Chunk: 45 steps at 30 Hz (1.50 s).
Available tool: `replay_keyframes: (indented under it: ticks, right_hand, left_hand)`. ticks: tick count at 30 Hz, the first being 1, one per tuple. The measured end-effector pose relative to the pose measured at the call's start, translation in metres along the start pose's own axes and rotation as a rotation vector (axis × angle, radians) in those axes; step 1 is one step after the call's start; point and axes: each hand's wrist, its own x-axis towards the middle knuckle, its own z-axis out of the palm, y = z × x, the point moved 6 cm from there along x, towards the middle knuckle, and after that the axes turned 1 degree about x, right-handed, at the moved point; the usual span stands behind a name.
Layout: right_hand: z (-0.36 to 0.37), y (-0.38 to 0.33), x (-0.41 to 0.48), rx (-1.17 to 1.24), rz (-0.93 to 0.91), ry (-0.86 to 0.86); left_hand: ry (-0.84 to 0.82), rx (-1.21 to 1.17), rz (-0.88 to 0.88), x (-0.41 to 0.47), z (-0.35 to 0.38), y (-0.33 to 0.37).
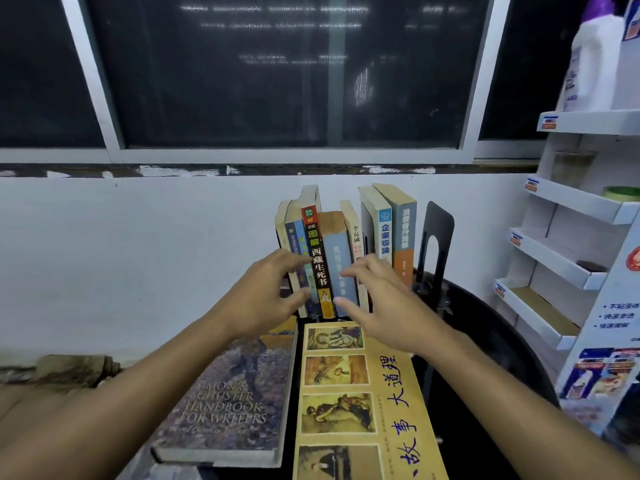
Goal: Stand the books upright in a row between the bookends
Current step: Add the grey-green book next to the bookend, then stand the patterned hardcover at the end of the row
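Purple-grey and lying flat at the near left, the writers' handbook point(228, 403) has not yet been stood up. Its far end points toward the row.

Above that far end, the left hand point(273, 296) is spread wide with loosely bent fingers. Its fingertips are at the spines on the left of the row and it grips nothing.

The row of upright books point(337, 244) stands against the white wall, with roughly nine spines showing. This is the finished part of the job. A narrow dark slot shows between the beige spine and the taller books to its right. I cannot make out a left bookend behind the leftmost book.

The yellow book point(360, 410) lies flat just beside the handbook, so by my reading two books are left to place.

The right hand point(377, 299) is also wide and holds nothing. Its fingers reach toward the pale blue spine, though I cannot tell whether they touch it.

The black metal bookend point(438, 220) stands upright near the last book, with a sliver of space between them, on the dark round bench point(485, 327).

At the far right, the white cardboard rack point(571, 202) carries these things:
- **Top:** a white jug point(595, 64).
- **Tray below:** a clear glass point(571, 166).
- **Next tray:** a green tape roll point(621, 193).
- **Lower tray:** a small dark object point(592, 266), too blurred to name.
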Motion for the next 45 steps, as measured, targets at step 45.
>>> replay_keyframes:
  ticks: [45]
  right_hand:
    - [0.142, -0.048, 0.03, -0.007, 0.225, -0.339]
  left_hand:
    - [-0.068, -0.315, -0.64, -0.143, 0.014, -0.158]
